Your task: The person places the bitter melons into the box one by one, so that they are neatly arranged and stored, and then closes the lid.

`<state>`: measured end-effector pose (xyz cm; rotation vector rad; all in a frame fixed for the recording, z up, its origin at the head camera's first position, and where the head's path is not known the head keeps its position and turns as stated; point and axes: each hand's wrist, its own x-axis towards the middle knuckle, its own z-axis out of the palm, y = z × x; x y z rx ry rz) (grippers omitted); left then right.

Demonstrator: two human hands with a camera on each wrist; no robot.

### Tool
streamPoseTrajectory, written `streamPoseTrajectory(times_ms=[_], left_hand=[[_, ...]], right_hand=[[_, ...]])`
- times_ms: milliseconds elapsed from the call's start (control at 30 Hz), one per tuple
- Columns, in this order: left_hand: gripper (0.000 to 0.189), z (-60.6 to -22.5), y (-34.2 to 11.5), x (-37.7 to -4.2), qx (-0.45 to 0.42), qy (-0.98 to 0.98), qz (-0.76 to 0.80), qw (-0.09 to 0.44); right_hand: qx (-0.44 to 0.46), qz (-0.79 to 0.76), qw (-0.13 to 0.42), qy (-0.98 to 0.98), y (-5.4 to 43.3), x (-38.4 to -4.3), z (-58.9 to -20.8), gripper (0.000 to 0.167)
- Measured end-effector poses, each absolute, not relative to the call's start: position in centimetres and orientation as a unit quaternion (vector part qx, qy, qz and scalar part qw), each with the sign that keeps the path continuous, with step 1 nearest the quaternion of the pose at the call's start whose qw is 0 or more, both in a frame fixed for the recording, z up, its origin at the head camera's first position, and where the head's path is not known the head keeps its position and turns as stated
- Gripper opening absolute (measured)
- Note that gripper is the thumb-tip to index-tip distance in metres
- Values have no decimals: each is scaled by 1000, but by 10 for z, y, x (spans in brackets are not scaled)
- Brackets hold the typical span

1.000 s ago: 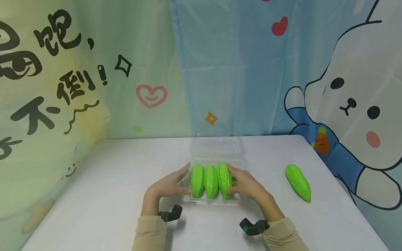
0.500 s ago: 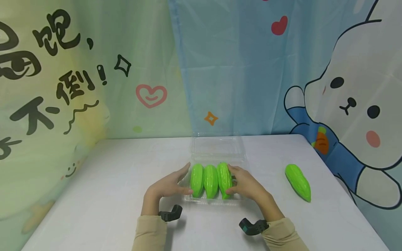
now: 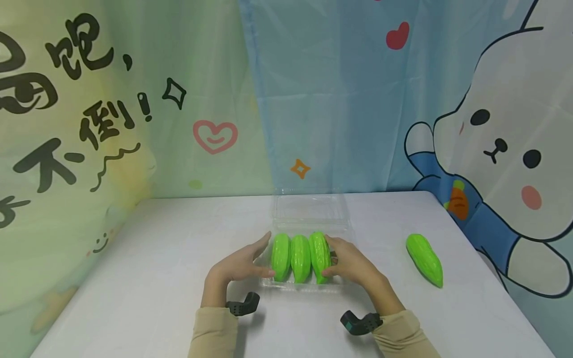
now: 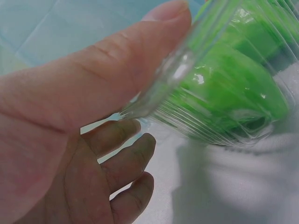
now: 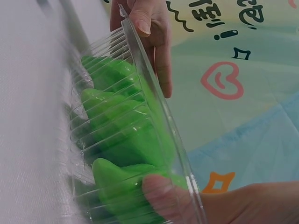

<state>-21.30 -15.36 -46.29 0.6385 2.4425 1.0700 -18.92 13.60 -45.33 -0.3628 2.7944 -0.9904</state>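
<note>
Three bright green toy bitter melons lie side by side in a clear plastic clamshell box: a left one, a middle one and a right one. My right hand holds the right melon, index finger near its far end and thumb by its near end. In the right wrist view that thumb lies behind the clear wall, against the melon. My left hand holds the box's left side, its thumb on the rim and the other fingers outside.
The transparent lid is folded back toward the curtain. Another green bitter melon lies on the white table to the right. A printed curtain hangs behind the table.
</note>
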Motion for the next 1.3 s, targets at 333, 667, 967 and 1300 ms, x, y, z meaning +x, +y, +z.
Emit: streamPoseTrajectory(times_ms=[333, 667, 967, 1300], left_hand=[[104, -464, -152, -213, 226, 877, 376, 195], [104, -464, -152, -212, 220, 877, 380, 196], [104, -465, -152, -213, 227, 882, 368, 188], [104, -462, -152, -212, 223, 883, 367, 189]], right_hand=[[-97, -314, 91, 940, 136, -190, -451, 92], [-109, -324, 92, 935, 136, -190, -453, 88], [-101, -291, 88, 947, 135, -187, -449, 85], [-100, -273, 87, 953, 135, -186, -447, 82]])
